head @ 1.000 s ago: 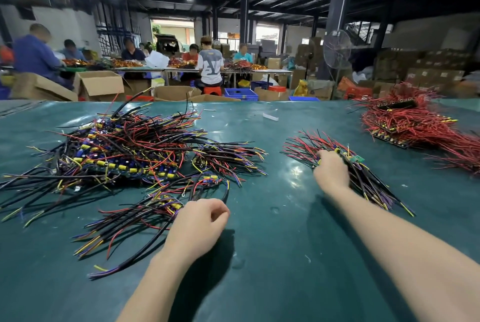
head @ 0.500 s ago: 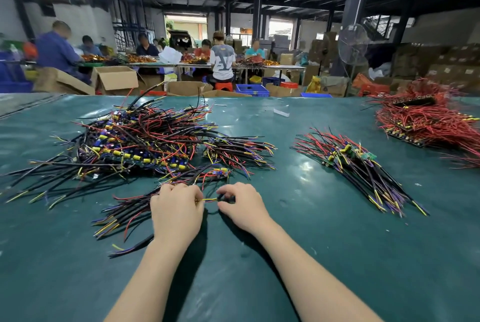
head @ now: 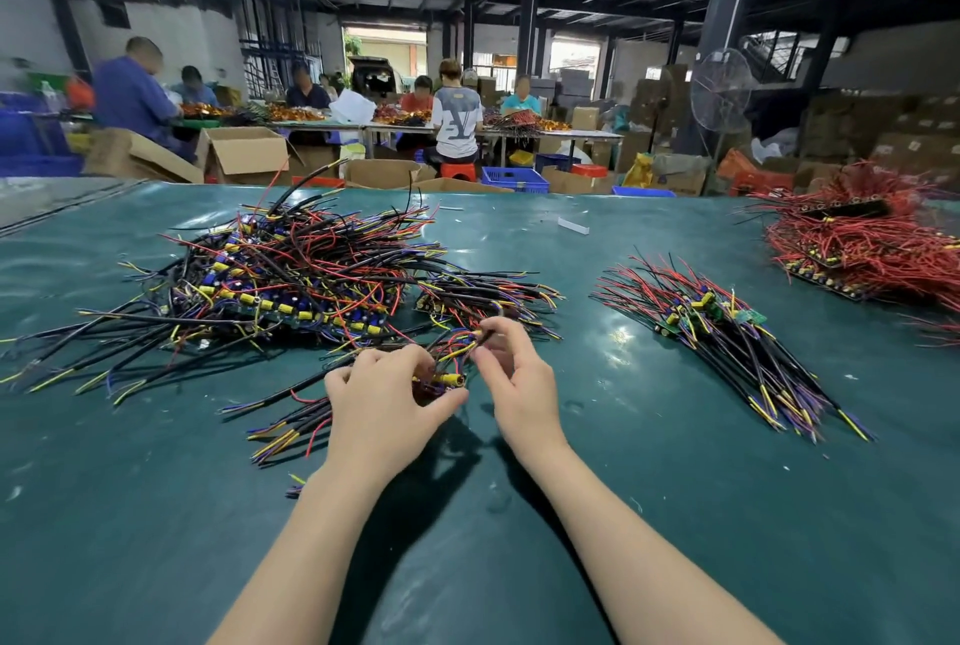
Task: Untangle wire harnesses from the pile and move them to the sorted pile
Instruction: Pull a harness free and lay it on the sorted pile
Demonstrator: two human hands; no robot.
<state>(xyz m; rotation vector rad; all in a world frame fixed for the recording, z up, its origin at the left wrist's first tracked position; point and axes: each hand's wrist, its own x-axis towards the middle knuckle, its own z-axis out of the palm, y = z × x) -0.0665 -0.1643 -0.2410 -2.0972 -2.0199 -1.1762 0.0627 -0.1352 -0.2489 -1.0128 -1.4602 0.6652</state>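
Gripping a harness just off the near edge of the pile, the left hand has its fingers curled round the bundle, with the thumb beside a yellow part. The harness's loose ends fan out on the table nearer than the pile, and its upper wires run into the pile's near fringe. The right hand, also at the pile's near edge, pinches a thin wire between thumb and forefinger; its other fingers are loosely bent. The two hands are close together, not touching. The sorted pile lies well right of the pile, its wires roughly aligned and slanting. A red heap sits farther right of the pile, beyond the sorted one. A white scrap lies right of the pile's far side. Behind the pile, past the table edge, are open boxes and seated people at long tables.
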